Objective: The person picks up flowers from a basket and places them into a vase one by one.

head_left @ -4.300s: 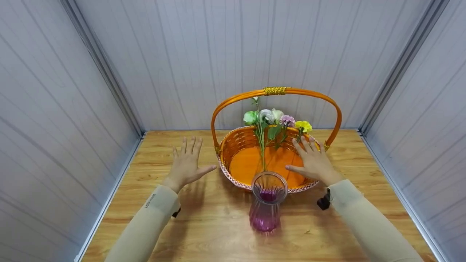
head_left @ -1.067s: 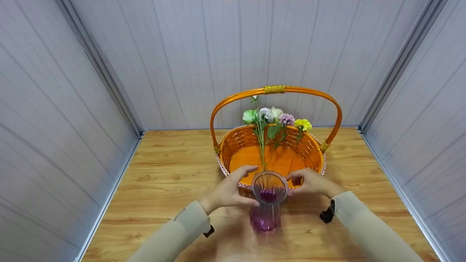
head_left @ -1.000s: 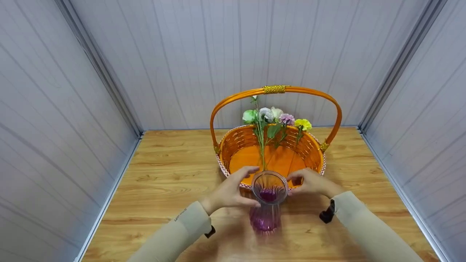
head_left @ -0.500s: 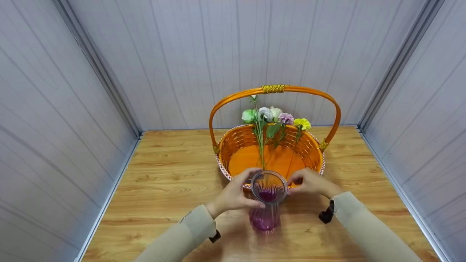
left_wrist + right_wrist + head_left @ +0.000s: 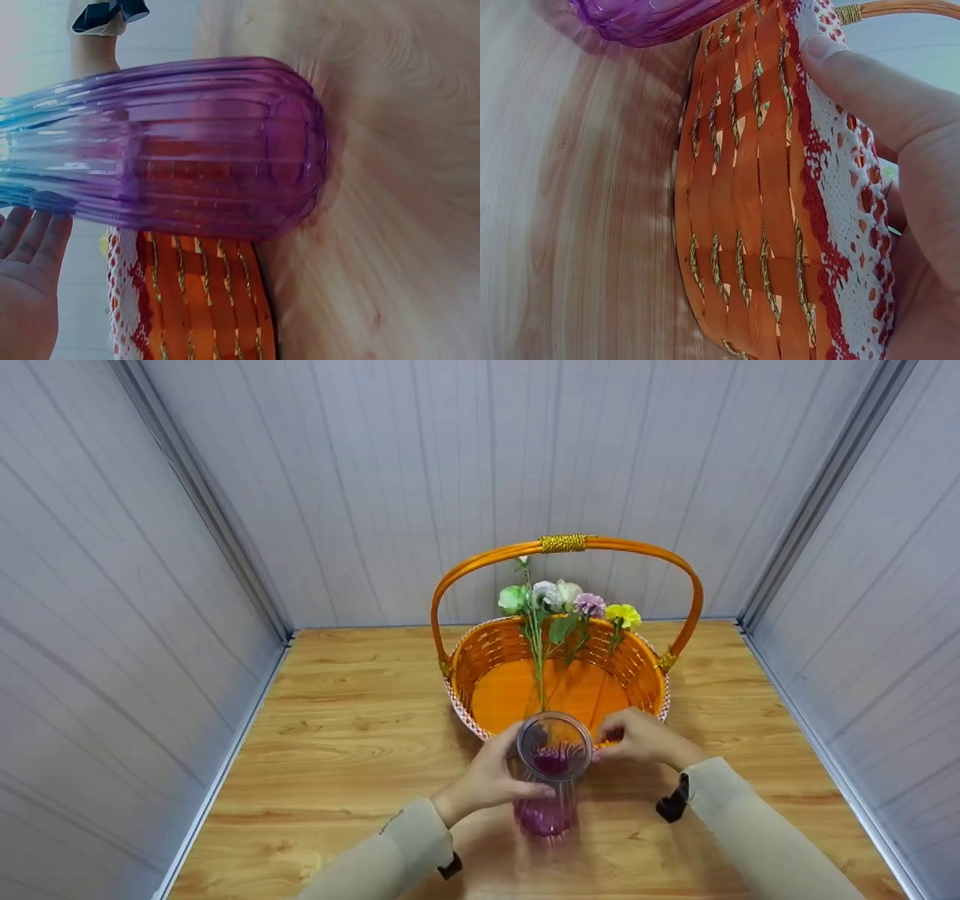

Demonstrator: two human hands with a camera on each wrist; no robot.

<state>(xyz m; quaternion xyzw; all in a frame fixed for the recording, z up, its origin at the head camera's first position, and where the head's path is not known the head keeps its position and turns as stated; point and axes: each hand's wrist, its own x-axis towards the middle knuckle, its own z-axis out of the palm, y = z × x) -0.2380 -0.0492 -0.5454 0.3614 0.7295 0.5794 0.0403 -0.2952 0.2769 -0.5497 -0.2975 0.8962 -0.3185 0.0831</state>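
A ribbed glass vase, purple at the base and paler toward its mouth, stands upright on the table in front of an orange woven basket. My left hand holds the vase's upper part from the left, thumb across the front, fingers partly hidden behind it. In the left wrist view its fingers lie at the bluish upper end of the vase. My right hand pinches the basket's near rim. The right wrist view shows the thumb over the red-and-white lace edge and the fingers inside.
Several artificial flowers, among them a green one, a purple one and a yellow one, lean over the basket's back rim. A tall orange handle arches above. Panel walls enclose the wooden table at back and sides.
Both hands came in from wide, spread poses. My left hand has closed in on the vase from the left; my right went down to the basket's near rim and has stayed there.
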